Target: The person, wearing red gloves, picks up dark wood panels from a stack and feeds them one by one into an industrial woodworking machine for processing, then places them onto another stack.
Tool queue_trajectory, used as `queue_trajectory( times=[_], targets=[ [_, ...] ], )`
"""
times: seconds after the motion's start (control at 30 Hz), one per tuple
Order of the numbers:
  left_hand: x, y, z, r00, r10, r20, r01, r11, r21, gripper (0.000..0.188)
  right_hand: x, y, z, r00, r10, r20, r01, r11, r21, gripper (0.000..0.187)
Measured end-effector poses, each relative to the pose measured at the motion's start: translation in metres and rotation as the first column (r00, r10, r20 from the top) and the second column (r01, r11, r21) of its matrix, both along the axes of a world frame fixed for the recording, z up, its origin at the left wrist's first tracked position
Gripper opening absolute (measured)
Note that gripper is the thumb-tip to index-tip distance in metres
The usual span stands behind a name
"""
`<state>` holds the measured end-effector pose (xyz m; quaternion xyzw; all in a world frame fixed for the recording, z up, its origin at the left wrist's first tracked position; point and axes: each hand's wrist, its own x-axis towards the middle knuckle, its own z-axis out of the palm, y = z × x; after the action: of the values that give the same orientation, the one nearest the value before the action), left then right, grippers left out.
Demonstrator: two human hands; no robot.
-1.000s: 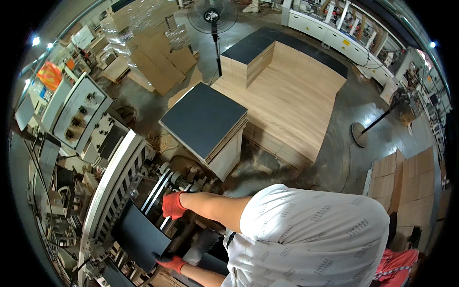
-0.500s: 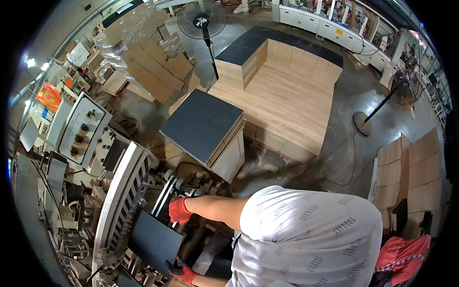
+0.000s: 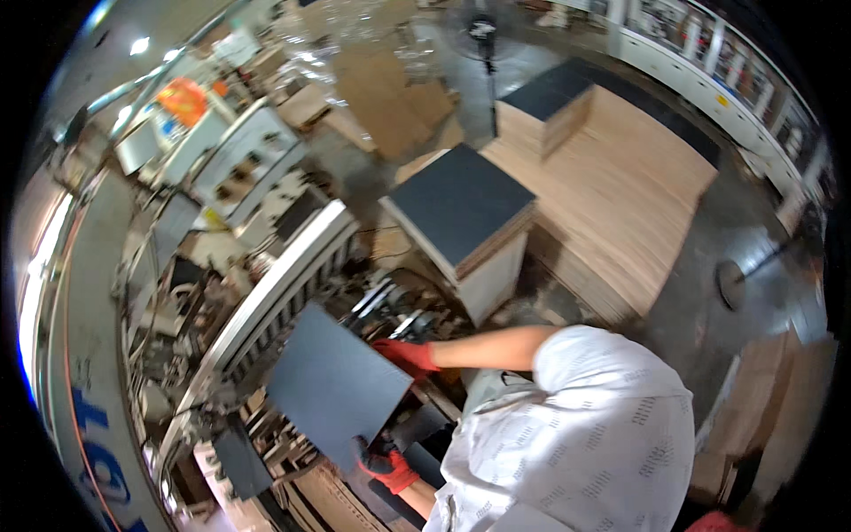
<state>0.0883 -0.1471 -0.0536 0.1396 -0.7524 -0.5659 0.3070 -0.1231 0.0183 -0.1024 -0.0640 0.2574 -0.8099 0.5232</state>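
A dark grey rectangular panel (image 3: 332, 386) is held flat in front of me, beside a machine. My right hand (image 3: 406, 356), in a red glove, is closed around its far edge near the corner. My left hand (image 3: 386, 463), in a red glove with dark fingers, pinches the near corner, with some fingers hidden under the panel. The machine's long pale guard rail (image 3: 266, 288) runs along the panel's far left side. Metal rollers and bars (image 3: 390, 310) show just beyond my right hand.
A stack of dark-topped boards (image 3: 465, 204) stands beyond the machine. Behind it is a large pile of wood-toned panels (image 3: 603, 191). A control box (image 3: 244, 164) sits at upper left; a second dark panel (image 3: 241, 461) lies at lower left. A standing fan (image 3: 483, 53) is farther back.
My view has swung left, shifting the scene rightward. My right hand has gone from a fist beside the panel to a grip on its edge. The panel is turned and farther from the guard rail.
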Motion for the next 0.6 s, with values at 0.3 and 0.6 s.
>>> queue_trajectory(
  times=[0.3,0.6],
  targets=[
    [-0.021,0.007,0.016,0.907,-0.414,0.073,0.277,0.719,0.637,0.026,0.115,0.108,0.067,0.344,0.027,-0.939,0.333,0.931,0.149,0.049],
    [-0.155,0.046,0.068,0.925,-0.059,0.374,0.329,0.617,-0.715,0.085,0.133,0.225,0.113,0.093,-0.150,-0.984,0.915,0.404,0.025,0.046]
  ],
)
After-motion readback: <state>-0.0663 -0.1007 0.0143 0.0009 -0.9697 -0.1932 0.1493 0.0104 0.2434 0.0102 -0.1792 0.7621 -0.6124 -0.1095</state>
